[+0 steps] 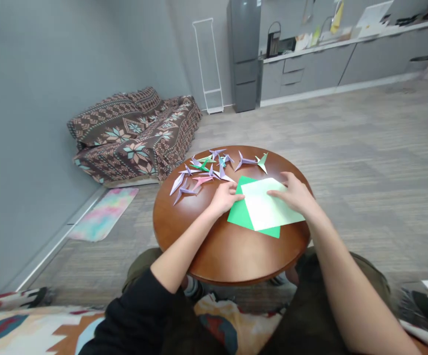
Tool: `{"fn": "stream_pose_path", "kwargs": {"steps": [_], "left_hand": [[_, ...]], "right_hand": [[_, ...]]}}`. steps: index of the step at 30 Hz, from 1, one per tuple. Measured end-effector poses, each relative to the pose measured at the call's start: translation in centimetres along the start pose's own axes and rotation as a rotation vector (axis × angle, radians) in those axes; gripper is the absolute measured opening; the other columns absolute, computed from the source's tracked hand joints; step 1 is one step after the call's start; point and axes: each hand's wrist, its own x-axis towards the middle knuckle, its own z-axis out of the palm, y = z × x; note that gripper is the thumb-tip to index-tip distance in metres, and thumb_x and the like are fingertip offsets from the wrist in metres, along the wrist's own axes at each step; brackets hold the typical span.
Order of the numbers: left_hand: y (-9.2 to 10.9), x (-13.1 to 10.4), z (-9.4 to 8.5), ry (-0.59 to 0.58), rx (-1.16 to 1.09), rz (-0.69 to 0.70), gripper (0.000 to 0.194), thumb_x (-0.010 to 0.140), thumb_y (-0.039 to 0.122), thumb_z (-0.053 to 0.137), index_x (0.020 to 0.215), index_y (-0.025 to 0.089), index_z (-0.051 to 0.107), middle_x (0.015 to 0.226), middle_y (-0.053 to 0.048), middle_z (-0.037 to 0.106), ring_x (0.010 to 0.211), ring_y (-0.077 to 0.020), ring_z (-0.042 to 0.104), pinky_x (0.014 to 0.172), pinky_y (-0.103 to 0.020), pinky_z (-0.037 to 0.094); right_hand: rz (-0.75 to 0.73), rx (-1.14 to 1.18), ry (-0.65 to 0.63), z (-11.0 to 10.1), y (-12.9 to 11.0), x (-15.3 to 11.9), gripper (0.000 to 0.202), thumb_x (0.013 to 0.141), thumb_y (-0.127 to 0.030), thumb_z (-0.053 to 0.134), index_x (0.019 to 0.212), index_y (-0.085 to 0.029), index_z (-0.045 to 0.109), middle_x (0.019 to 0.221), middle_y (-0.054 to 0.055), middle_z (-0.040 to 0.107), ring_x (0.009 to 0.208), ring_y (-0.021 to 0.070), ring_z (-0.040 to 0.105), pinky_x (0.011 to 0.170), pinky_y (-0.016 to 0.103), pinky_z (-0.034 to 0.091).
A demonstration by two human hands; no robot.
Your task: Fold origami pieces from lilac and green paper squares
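A pale, whitish-green sheet of paper lies at a slant over a bright green sheet of paper on the round table's right half. My right hand holds the pale sheet, thumb on top and fingers at its far edge. At the left edge of both sheets is my left hand, its thumb stretched to the pale paper and its fingers slightly bent and apart. Several folded paper cranes, mostly purple, with a pink one and a few green ones, sit toward the table's far left side.
The brown round table stands before my knees. Beyond it are a sofa with a patterned cover, a white rack, a grey fridge and a kitchen counter. A pastel mat lies on the floor at left.
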Motion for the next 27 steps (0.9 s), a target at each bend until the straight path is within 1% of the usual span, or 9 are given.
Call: {"fn": "stream_pose_path", "kwargs": {"steps": [3,6,8,10,11,14,15,20,27], "left_hand": [[-1.1,0.0,0.4,0.046,-0.256,0.006,0.041,0.074,0.043,0.086,0.098,0.014,0.068,0.085,-0.009,0.080,0.075,-0.0241,0.076,0.076,-0.038,0.060],[-1.4,0.0,0.6,0.086,-0.445,0.023,0.047,0.072,0.047,0.087,0.101,0.015,0.068,0.090,-0.009,0.081,0.081,-0.0232,0.077,0.085,-0.037,0.060],[-1.2,-0.2,0.4,0.063,-0.532,0.022,0.051,0.067,0.044,0.091,0.103,0.015,0.069,0.095,-0.010,0.082,0.087,-0.0231,0.078,0.089,-0.036,0.060],[-0.8,-0.6,-0.1,-0.010,-0.587,-0.004,0.055,0.063,0.041,0.095,0.106,0.014,0.072,0.098,-0.011,0.082,0.087,-0.0238,0.078,0.088,-0.037,0.061],[-0.6,-0.8,-0.5,-0.057,-0.604,-0.027,0.056,0.063,0.041,0.095,0.106,0.014,0.073,0.097,-0.011,0.082,0.084,-0.0239,0.078,0.084,-0.037,0.062],[-0.1,-1.4,-1.9,-0.182,-0.644,-0.096,0.054,0.076,0.062,0.082,0.101,0.015,0.075,0.090,-0.011,0.080,0.075,-0.0238,0.077,0.072,-0.038,0.063],[0.0,-1.6,-2.4,-0.219,-0.651,-0.110,0.053,0.077,0.064,0.080,0.098,0.015,0.075,0.088,-0.010,0.080,0.075,-0.0228,0.076,0.070,-0.036,0.063],[0.3,-2.0,-3.5,-0.351,-0.625,-0.153,0.043,0.073,0.047,0.090,0.092,0.012,0.075,0.080,-0.007,0.075,0.070,-0.0183,0.073,0.065,-0.031,0.062],[0.5,-2.2,-3.5,-0.420,-0.579,-0.153,0.046,0.064,0.044,0.097,0.087,0.012,0.074,0.078,-0.004,0.072,0.069,-0.0146,0.070,0.067,-0.028,0.061]], "right_hand": [[0.059,0.140,0.019,0.1,0.3,0.5,0.091,0.069,-0.044,0.085,0.146,-0.007,0.053,0.124,0.026,0.074,0.114,0.0416,0.072,0.097,0.054,0.056],[0.066,0.303,-0.036,0.1,0.1,0.5,0.084,0.072,-0.048,0.083,0.141,-0.008,0.057,0.124,0.023,0.077,0.106,0.0363,0.076,0.089,0.047,0.061],[0.045,0.392,-0.114,0.2,-0.1,0.2,0.070,0.072,-0.051,0.082,0.127,-0.010,0.068,0.120,0.020,0.079,0.101,0.0341,0.078,0.083,0.043,0.063],[0.027,0.442,-0.181,0.1,-0.3,-0.1,0.058,0.071,-0.052,0.083,0.112,-0.011,0.075,0.111,0.017,0.082,0.094,0.0333,0.079,0.075,0.040,0.063],[0.022,0.452,-0.207,-0.1,-0.3,-0.2,0.054,0.070,-0.051,0.083,0.107,-0.012,0.076,0.107,0.016,0.083,0.090,0.0328,0.079,0.072,0.039,0.063],[0.008,0.449,-0.292,-1.0,-0.4,-0.5,0.045,0.067,-0.046,0.087,0.096,-0.013,0.078,0.096,0.012,0.083,0.079,0.0305,0.077,0.064,0.035,0.060],[0.003,0.442,-0.328,-1.4,-0.5,-0.6,0.042,0.066,-0.044,0.088,0.091,-0.013,0.078,0.092,0.011,0.083,0.076,0.0296,0.077,0.063,0.035,0.059],[-0.006,0.403,-0.420,-2.5,-0.8,-1.0,0.037,0.067,-0.044,0.088,0.085,-0.014,0.077,0.084,0.008,0.082,0.069,0.0255,0.074,0.057,0.031,0.056],[0.000,0.357,-0.509,-2.8,-0.9,-1.2,0.038,0.071,-0.045,0.087,0.090,-0.014,0.078,0.087,0.008,0.082,0.069,0.0238,0.073,0.058,0.030,0.056]]}}
